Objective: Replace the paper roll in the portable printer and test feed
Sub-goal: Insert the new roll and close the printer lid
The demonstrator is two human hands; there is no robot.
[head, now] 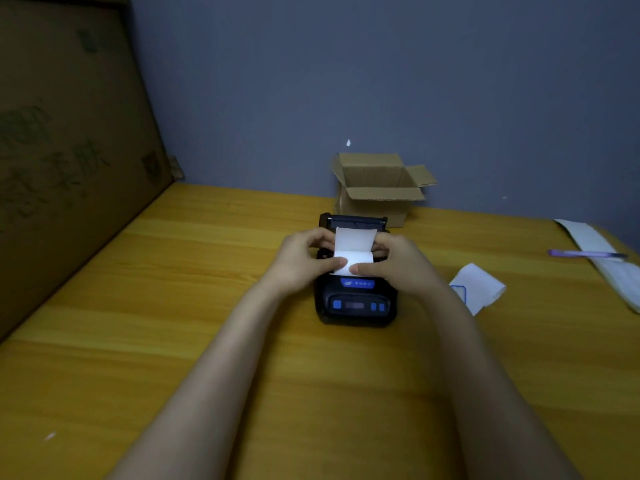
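Observation:
A small black portable printer (356,304) with blue buttons sits on the yellow wooden table (173,306), its lid tilted open at the far side. A white paper roll (354,251) rests in the open bay, with a strip of paper rising from it. My left hand (304,263) grips the roll's left end, thumb pressed on the paper's front edge. My right hand (398,265) grips the right end the same way. The bay under the roll is hidden by my fingers.
An open cardboard box (377,188) stands behind the printer by the wall. A white paper piece with blue print (479,287) lies to the right. Farther right lie a long paper strip (602,261) and a purple pen (585,253). A large carton (62,150) stands at left.

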